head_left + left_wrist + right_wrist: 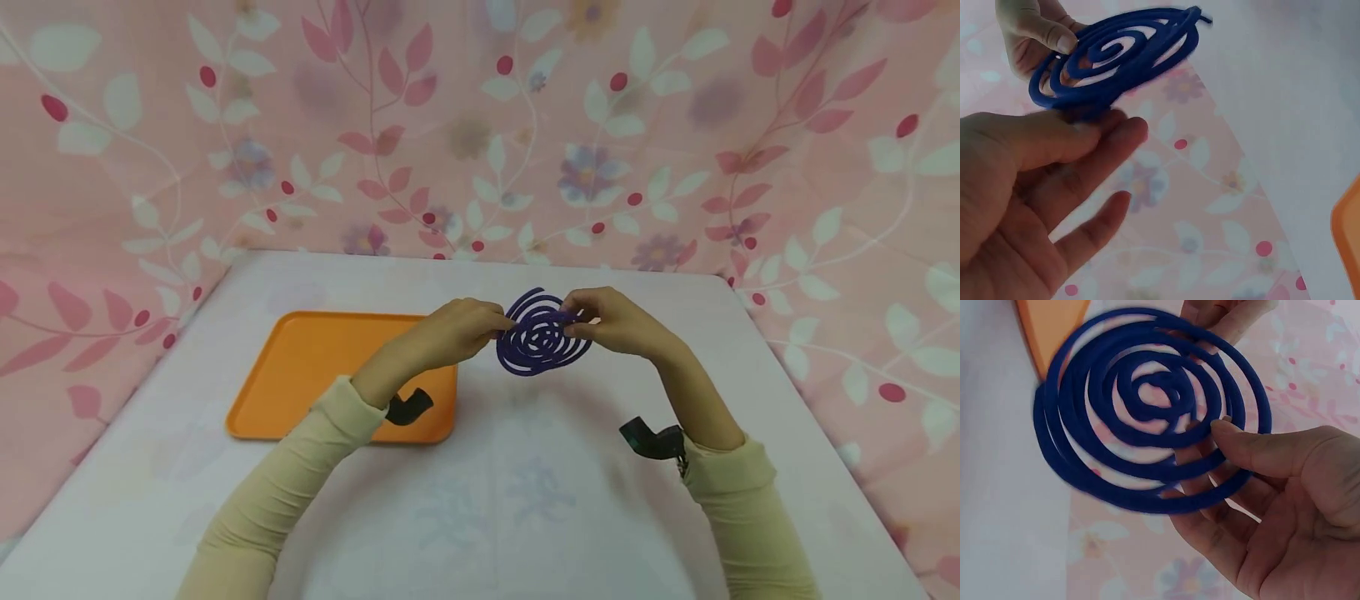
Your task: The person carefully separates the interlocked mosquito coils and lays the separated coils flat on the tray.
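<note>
1. The left hand (468, 327) reaches in from the near edge of the desk (600, 525), forearm angled toward the far edge, palm turned inward. Its thumb and leading fingers pinch the rim of a dark blue, flat spiral coil (531, 323); a lower finger stands apart from it.
2. The right hand (622, 323) comes from the opposite side with the wrist bent inward. It grasps the coil between the thumb, laid over the rings, and the fingers behind them.
3. The coil is held up in the air over the far half of the desk, near the middle of its width, tilted between both hands.
4. A shallow orange rectangular tray (315, 375) with rounded corners and a raised rim lies toward the desk's far left corner. The left forearm passes over its near right corner, hiding part of it.
5. The coil's strands look smooth and evenly thick; the rings overlap in places and a loose end juts out. The exact material cannot be told.
6. Cream sleeves (277, 483) cover the forearms, and a black device (652, 440) sits at each wrist.
7. Pink floral fabric (465, 167) rises behind the whitish, faintly patterned desk.
</note>
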Demonstrator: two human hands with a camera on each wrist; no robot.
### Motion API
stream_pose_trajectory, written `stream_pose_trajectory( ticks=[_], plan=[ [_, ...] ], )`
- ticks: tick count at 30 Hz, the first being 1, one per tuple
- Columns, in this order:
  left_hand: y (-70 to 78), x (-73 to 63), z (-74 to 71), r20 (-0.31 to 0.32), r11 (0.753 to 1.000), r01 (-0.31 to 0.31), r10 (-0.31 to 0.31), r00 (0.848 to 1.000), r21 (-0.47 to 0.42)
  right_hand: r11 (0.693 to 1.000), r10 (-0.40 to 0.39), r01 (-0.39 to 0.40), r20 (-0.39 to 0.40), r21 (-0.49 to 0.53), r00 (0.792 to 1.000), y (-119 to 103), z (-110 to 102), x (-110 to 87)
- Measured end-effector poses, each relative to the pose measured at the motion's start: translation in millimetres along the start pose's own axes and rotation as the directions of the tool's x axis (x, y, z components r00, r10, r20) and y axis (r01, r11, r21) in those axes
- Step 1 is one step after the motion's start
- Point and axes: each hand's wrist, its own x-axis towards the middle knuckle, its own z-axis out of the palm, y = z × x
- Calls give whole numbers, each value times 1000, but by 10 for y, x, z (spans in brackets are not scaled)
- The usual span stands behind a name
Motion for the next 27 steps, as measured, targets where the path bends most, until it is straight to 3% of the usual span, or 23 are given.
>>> stream_pose_trajectory(
  ticks=[5,10,17,19,22,27],
  plan=[
    [14,13,-22,5,998,-2,1,1000,57,996,-87,85,116,19,989,-44,-22,72],
    [16,23,-42,25,991,10,-13,1000,133,987,-161,160,217,21,963,-149,-21,151],
    [-1,22,-93,8,972,-24,23,1000,235,981,-168,189,305,-39,937,-265,-13,223],
    [-9,31,-115,27,980,-49,45,999,193,977,-179,207,329,-52,927,-279,8,249],
    [-31,54,-141,89,995,-93,89,992,41,972,-204,233,367,-38,908,-289,40,278],
    [-82,59,-159,156,982,-122,144,977,-141,969,-227,246,398,4,889,-276,43,290]
  ],
)
